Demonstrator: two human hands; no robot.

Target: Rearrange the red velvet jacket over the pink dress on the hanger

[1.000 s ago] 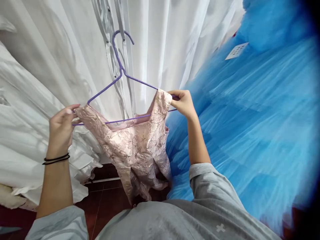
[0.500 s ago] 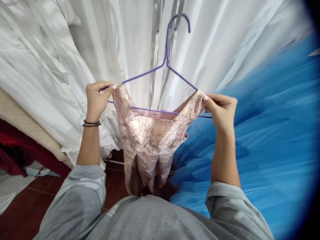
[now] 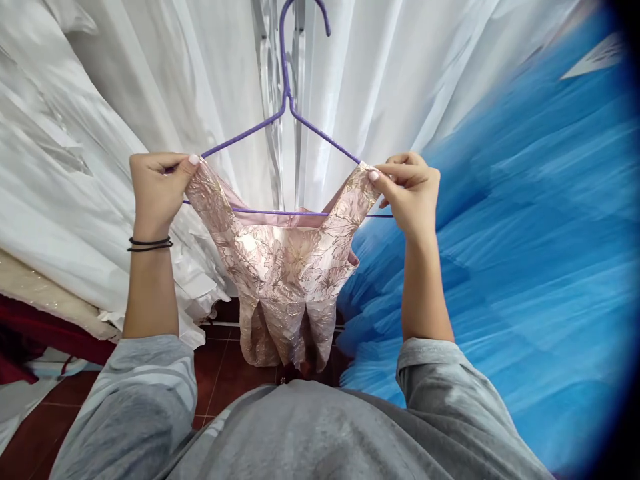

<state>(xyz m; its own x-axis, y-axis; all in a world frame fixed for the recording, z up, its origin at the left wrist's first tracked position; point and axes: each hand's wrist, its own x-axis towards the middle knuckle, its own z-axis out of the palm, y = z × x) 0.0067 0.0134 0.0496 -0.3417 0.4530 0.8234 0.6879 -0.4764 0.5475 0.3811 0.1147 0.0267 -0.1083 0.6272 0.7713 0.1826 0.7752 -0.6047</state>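
Observation:
A pink dress (image 3: pixel 285 263) with a metallic floral pattern hangs from a purple hanger (image 3: pixel 286 100) in front of me. My left hand (image 3: pixel 159 190) pinches the dress's left shoulder strap, where it lies over the hanger arm. On the other side, my right hand (image 3: pixel 413 190) grips the right strap between thumb and fingers. The hanger's hook points up, its top cut off by the frame edge, and I cannot see it resting on anything. Its lower bar crosses in front of the dress's open neckline.
White garments (image 3: pixel 65 147) fill the left, and white drapery (image 3: pixel 370 80) hangs behind the hanger. A large blue tulle garment (image 3: pixel 515 220) takes up the right. Cream fabric (image 3: pixel 50 290) and dark red cloth (image 3: pixel 55 333) are at lower left, above the red tiled floor (image 3: pixel 220 373).
The hanger, dress and both hands have shifted left and slightly up in view. My right-hand grip has moved closer to the strap's top. Both straps stay held.

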